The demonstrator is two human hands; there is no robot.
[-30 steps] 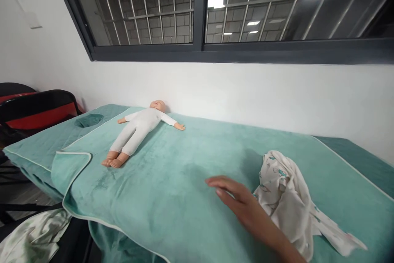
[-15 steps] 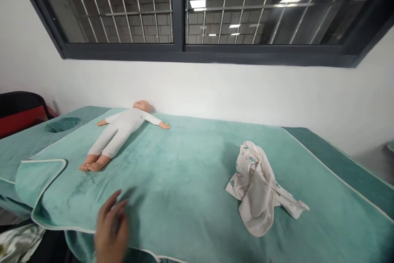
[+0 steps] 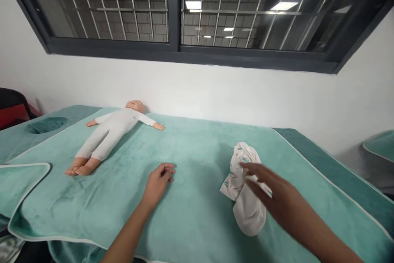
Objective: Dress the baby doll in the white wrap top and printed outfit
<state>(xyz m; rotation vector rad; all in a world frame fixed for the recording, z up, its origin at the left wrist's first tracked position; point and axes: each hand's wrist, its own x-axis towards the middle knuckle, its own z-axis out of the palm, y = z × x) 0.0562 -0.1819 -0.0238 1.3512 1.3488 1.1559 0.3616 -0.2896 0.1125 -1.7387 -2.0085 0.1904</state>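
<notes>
A crumpled white baby garment (image 3: 249,209) with small green prints lies in a heap on the teal cover. Over it reaches my right hand (image 3: 271,185), fingers and thumb apart, hiding part of the cloth; whether the fingertips touch it I cannot tell. My left hand (image 3: 158,183) hovers above the cover to the left of the garment, with loosely curled fingers and nothing seen in them. Farther left, a baby doll (image 3: 112,127) in a white bodysuit lies on its back, arms spread, its head near the wall.
The teal cover (image 3: 191,148) is spread over a padded bed with a round hole (image 3: 46,125) at its left end. A white wall and a barred window (image 3: 175,45) stand behind. At far left is a black and red chair (image 3: 14,109).
My left hand has moved right and farther up over the cover. My right hand has come into view from the right and is over the garment. The view has shifted slightly.
</notes>
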